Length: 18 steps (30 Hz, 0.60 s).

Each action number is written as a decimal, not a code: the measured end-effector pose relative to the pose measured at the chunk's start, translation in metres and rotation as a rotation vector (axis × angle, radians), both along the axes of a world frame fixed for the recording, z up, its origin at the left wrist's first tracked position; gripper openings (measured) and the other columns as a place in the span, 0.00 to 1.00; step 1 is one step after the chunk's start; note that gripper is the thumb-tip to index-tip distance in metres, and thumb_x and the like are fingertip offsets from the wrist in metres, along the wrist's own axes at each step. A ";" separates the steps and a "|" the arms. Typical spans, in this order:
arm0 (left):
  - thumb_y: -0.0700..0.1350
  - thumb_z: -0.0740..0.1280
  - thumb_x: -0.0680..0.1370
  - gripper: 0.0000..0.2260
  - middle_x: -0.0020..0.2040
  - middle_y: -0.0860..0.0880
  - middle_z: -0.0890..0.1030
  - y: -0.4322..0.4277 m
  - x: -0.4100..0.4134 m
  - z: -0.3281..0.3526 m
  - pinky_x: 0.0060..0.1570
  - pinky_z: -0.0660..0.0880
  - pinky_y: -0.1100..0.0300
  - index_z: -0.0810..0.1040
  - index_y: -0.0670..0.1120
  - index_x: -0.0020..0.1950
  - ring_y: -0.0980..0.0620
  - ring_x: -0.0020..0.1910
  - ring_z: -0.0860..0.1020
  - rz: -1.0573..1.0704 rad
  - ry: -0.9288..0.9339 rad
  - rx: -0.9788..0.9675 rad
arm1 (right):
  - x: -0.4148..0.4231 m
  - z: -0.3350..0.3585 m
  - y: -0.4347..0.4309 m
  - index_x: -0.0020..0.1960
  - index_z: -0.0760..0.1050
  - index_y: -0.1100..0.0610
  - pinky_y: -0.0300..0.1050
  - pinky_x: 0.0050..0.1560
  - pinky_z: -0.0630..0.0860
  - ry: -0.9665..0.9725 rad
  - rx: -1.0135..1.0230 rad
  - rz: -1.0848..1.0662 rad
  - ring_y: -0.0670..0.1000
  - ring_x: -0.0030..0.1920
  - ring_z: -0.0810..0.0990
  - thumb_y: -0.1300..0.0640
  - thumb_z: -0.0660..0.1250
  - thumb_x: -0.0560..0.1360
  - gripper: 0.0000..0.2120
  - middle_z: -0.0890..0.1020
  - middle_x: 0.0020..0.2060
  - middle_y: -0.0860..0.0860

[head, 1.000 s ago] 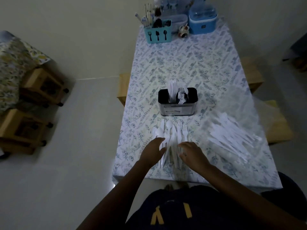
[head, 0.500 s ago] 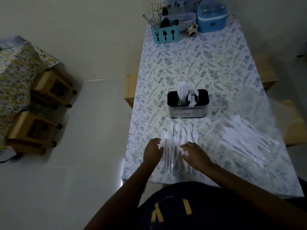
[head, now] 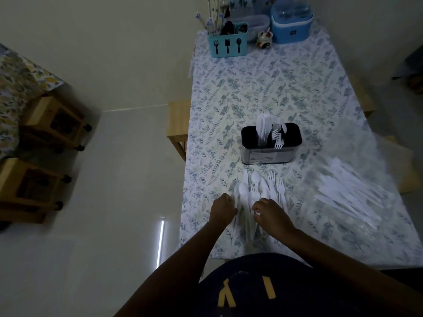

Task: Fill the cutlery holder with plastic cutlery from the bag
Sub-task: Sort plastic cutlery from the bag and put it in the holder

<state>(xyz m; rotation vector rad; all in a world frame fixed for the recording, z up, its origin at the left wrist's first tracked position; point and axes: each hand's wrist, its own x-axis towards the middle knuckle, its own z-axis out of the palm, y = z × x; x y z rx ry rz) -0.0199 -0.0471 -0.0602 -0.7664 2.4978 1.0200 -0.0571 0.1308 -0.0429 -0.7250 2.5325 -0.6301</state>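
Loose cutlery (head: 258, 195) lies on the tabletop (head: 251, 88) just before the holder (head: 271, 154), bag (head: 352, 193) off to the right. Fingers of the right hand (head: 273, 215) pinch a handle; the left hand (head: 223, 210) is curled at the pile's edge — can't tell if it's gripping. Light, stiff, slippery stuff, so I'd bunch the handles.

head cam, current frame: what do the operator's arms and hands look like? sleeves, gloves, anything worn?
The left hand and right hand wear no gloves. No watch or ring shows, though the light is dim. The forearms are bare, with no sleeves in view. The dark navy top carries yellow lettering.
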 end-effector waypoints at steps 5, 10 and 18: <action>0.36 0.65 0.74 0.06 0.48 0.44 0.82 -0.018 0.001 0.006 0.46 0.76 0.57 0.79 0.40 0.50 0.47 0.46 0.79 0.105 0.014 0.222 | 0.006 -0.002 -0.012 0.49 0.78 0.56 0.42 0.42 0.70 0.040 0.036 -0.025 0.52 0.49 0.76 0.57 0.67 0.74 0.05 0.78 0.46 0.51; 0.40 0.61 0.80 0.05 0.44 0.43 0.81 -0.034 0.007 0.007 0.47 0.79 0.48 0.77 0.42 0.51 0.47 0.42 0.80 0.368 0.011 0.592 | 0.012 -0.002 -0.023 0.48 0.75 0.55 0.46 0.43 0.73 0.029 0.111 -0.087 0.53 0.49 0.75 0.50 0.69 0.71 0.10 0.78 0.45 0.51; 0.41 0.59 0.82 0.08 0.45 0.42 0.80 -0.040 0.015 0.017 0.41 0.78 0.57 0.76 0.38 0.51 0.48 0.42 0.79 0.460 0.041 0.816 | 0.017 -0.003 -0.033 0.43 0.74 0.58 0.46 0.41 0.72 0.058 0.277 -0.121 0.56 0.48 0.77 0.49 0.67 0.73 0.12 0.78 0.45 0.54</action>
